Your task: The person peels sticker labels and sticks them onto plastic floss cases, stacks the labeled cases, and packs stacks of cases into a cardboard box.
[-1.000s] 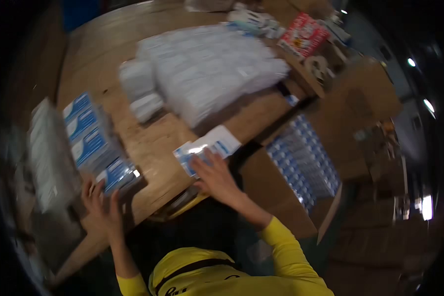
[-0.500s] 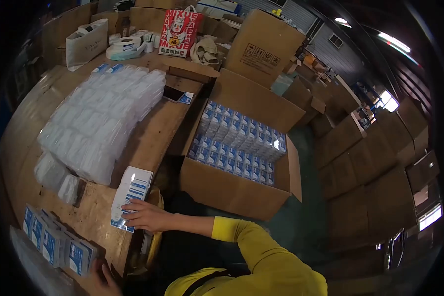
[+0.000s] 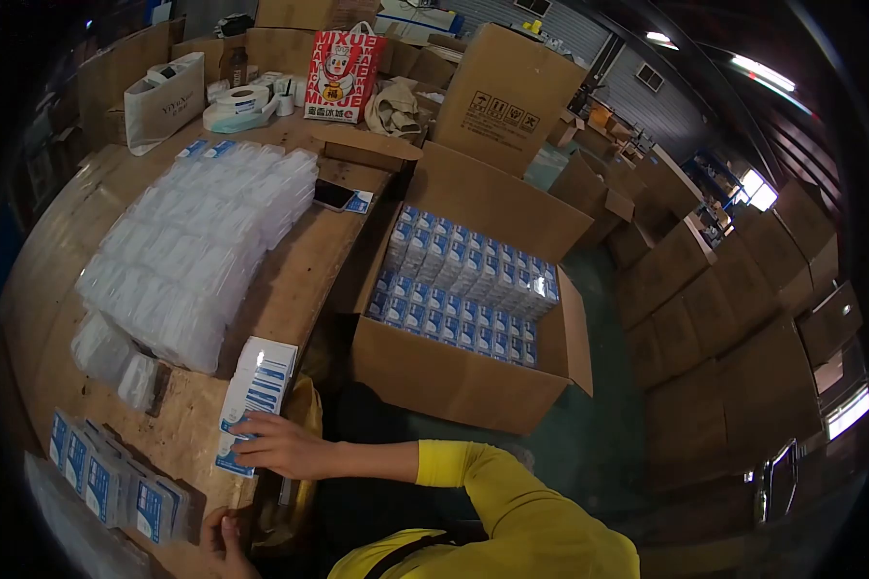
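Observation:
My right hand [image 3: 288, 448] lies over the lower part of a stack of blue-and-white printed cards [image 3: 268, 372] at the table's edge, its fingers apart and touching the top card. My left hand [image 3: 227, 547], partly cut off by the bottom of the view, is at the table edge with thumb and finger apart and nothing visible between them. Left of it, several clear plastic cases with blue cards [image 3: 97, 478] stand in a leaning row. Beyond the cards is a large pile of clear plastic cases [image 3: 188, 246].
On my right stands an open carton [image 3: 454, 381] holding rows of blue-labelled cases [image 3: 463, 280]. A phone [image 3: 334, 195] lies near the table's far edge. A red-and-white bag [image 3: 343, 75], a white bag [image 3: 164, 106] and tape rolls [image 3: 239, 101] stand at the back. Stacked cartons [image 3: 743, 376] line the right.
My left hand has moved right, away from the row of cases with cards. My right hand stays on the card stack, its fingers slightly more bent. The whole view has shifted a little.

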{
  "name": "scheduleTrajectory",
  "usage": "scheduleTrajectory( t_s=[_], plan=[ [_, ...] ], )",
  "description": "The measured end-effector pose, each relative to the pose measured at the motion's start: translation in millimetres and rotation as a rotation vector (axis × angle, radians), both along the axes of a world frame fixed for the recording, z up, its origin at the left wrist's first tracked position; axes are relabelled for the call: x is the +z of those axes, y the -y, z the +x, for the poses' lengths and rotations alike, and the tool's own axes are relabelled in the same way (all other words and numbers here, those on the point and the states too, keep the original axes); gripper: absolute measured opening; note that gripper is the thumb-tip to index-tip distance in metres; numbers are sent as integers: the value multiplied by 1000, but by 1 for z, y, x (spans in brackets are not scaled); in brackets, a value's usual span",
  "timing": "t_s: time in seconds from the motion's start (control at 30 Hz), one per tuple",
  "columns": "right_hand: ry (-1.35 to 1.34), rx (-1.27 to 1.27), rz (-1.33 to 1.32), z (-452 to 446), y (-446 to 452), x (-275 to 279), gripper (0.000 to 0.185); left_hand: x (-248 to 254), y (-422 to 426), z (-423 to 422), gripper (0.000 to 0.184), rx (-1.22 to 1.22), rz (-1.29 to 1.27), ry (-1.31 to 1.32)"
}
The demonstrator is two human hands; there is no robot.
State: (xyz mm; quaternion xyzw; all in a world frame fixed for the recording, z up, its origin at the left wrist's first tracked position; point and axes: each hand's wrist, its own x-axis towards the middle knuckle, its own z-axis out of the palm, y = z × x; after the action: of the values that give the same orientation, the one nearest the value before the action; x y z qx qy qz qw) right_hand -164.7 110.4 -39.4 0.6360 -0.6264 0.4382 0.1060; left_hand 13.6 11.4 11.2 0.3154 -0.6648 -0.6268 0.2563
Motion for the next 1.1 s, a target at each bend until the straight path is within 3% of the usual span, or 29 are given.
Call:
scheduleTrajectory(
  t_s=[0.1,0.2,0.4,0.57,0.6,0.73,0.97,1.1],
  plan=[
    [-36,10,-67,21,1,24,25,-8,-17,-5,17,-75,364,-82],
    [-78,28,-78,33,2,35,29,-15,-21,-10,13,-57,508,-210],
    [-30,17,-51,41,3,35,28,8,-33,-11,12,-15,461,-201],
    [53,38,-13,45,4,39,29,-23,-22,0,11,27,460,-307],
    [135,65,13,48,1,50,24,-19,-25,-3,10,114,390,-306],
    [272,113,84,50,-2,58,21,-26,-22,5,9,18,60,-276],
    [194,84,156,50,-5,64,16,-9,-14,4,17,-66,-567,-116],
    [173,102,180,48,-10,64,16,0,-15,6,17,-123,-594,-81]
  ],
)
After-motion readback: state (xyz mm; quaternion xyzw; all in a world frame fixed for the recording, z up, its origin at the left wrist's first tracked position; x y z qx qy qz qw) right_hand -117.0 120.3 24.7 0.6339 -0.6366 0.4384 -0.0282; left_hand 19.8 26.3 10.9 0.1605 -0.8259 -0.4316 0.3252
